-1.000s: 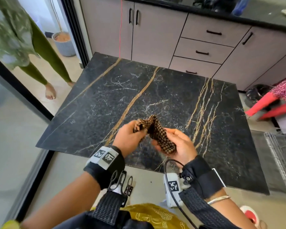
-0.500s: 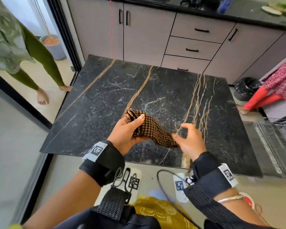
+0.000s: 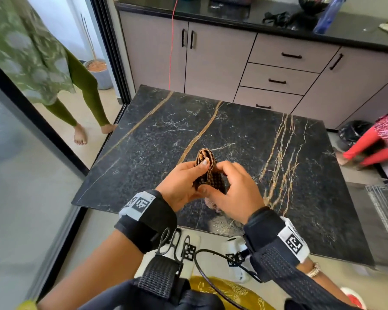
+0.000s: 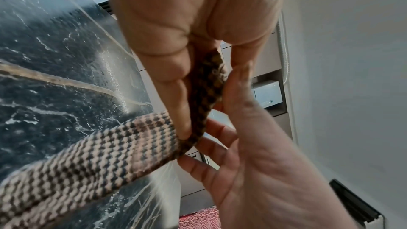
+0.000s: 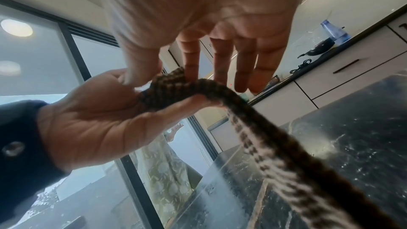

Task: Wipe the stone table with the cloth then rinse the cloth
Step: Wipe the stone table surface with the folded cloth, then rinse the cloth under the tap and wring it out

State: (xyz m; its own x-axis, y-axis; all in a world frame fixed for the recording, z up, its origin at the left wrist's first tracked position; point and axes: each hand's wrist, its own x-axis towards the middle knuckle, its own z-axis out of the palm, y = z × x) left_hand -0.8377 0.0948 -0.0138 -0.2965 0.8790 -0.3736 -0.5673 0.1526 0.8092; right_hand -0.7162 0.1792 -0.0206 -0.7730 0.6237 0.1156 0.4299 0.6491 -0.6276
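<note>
A brown checked cloth (image 3: pixel 207 166) is folded into a narrow upright bundle between both hands, a little above the black stone table (image 3: pixel 233 135) with its gold veins. My left hand (image 3: pixel 198 175) pinches the cloth's upper part, thumb on top. My right hand (image 3: pixel 215 182) pinches it from the right, thumb low on its near side. In the left wrist view the left hand (image 4: pixel 198 93) holds the cloth (image 4: pixel 110 154), whose loose end trails toward the camera. In the right wrist view the right hand (image 5: pixel 163 77) nips the cloth (image 5: pixel 220 90) with thumb and forefinger, the other fingers straight.
Cabinets with drawers (image 3: pixel 278 79) stand behind the table under a black counter holding a blue bottle (image 3: pixel 327 14). A person in green (image 3: pixel 43 63) stands left by the glass door. A person in red (image 3: pixel 372 144) and a wire rack (image 3: pixel 385 209) are at the right.
The cloth was stretched between the hands half a second ago. The hands have come together and the cloth is now doubled up between them.
</note>
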